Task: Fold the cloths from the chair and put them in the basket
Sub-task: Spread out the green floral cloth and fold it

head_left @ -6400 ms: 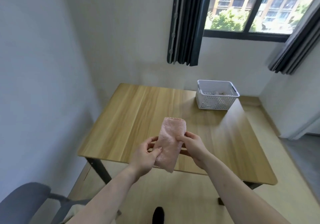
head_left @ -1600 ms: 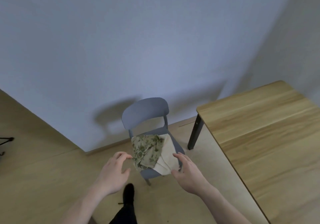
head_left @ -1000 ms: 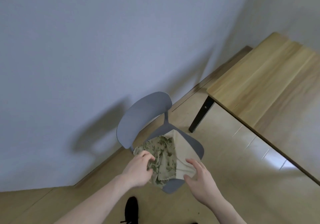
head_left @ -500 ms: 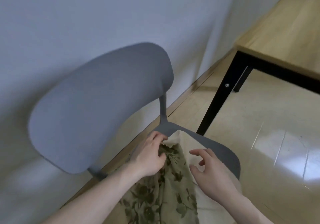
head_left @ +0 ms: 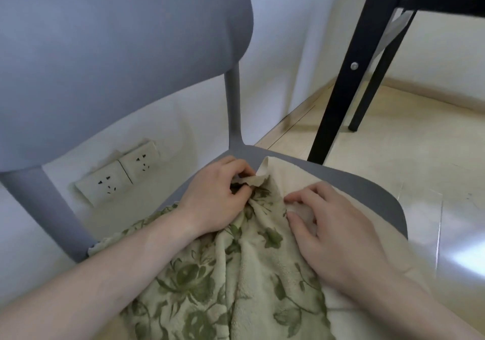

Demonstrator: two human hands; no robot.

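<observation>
the left hand (head_left: 217, 198) is pinching a far corner of the floral cloth (head_left: 231, 282) lying on the chair (head_left: 362, 190). the right hand (head_left: 333, 232) is resting flat, fingers relaxed, on the cream cloth (head_left: 296, 179) just beside it. lifting now is likely dragging both cloths together, since they are overlapping.

Both forearms bare — left hand (head_left: 217, 198) and right hand (head_left: 338, 232) ungloved, ringless.

Two cloths, floral (head_left: 236, 274) and cream (head_left: 296, 179), one grey chair (head_left: 126, 51), two wall sockets (head_left: 118, 174), two hands (head_left: 217, 195).
</observation>
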